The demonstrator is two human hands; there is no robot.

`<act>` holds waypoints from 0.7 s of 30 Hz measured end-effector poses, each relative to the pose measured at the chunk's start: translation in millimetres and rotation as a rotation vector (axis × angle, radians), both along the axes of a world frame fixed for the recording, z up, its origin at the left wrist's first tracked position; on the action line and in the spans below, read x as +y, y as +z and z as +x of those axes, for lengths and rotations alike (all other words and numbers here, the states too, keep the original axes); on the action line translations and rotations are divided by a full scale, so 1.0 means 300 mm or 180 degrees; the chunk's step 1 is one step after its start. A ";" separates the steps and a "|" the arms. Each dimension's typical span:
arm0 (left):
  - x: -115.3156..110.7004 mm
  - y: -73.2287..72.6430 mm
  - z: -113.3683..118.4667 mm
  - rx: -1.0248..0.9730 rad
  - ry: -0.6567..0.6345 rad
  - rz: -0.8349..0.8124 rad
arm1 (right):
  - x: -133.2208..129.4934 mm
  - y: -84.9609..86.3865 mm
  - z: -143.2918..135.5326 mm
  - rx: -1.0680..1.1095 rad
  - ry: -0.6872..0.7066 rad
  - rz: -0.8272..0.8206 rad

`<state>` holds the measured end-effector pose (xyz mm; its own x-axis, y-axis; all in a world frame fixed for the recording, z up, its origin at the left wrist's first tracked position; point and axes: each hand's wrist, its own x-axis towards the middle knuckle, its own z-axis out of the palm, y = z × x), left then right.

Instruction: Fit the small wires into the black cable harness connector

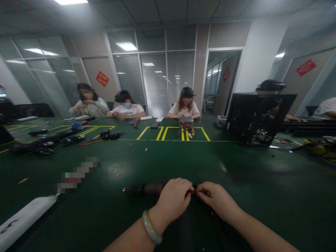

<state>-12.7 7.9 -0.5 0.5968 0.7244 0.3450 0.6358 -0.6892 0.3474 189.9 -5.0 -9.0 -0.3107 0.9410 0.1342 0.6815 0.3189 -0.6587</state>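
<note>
A long dark cylindrical tool (pixel 152 189), which looks like an electric screwdriver, lies sideways on the green tabletop (pixel 110 217) with its metal tip to the left. My left hand (pixel 173 196) is wrapped over its right part, a pale bangle (pixel 151 227) on the wrist. Close by, my right hand (pixel 216 197) pinches at the tool's right end, fingertips almost touching my left fingers. Whatever small part sits between those fingertips is too small and dark to make out. Below both hands lies dark material, blurred in shadow.
At left lies a white long object (pixel 28 218). A black computer case (pixel 258 119) stands at the back right. Dark parts and cables (pixel 107 135) lie back left. Across the table a person handles a grey box with wires (pixel 186 124); several other people sit around.
</note>
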 end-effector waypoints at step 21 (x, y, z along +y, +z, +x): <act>-0.013 0.021 -0.003 0.0022 -0.0043 0.0074 | -0.007 0.013 -0.008 -0.0027 -0.0046 -0.0208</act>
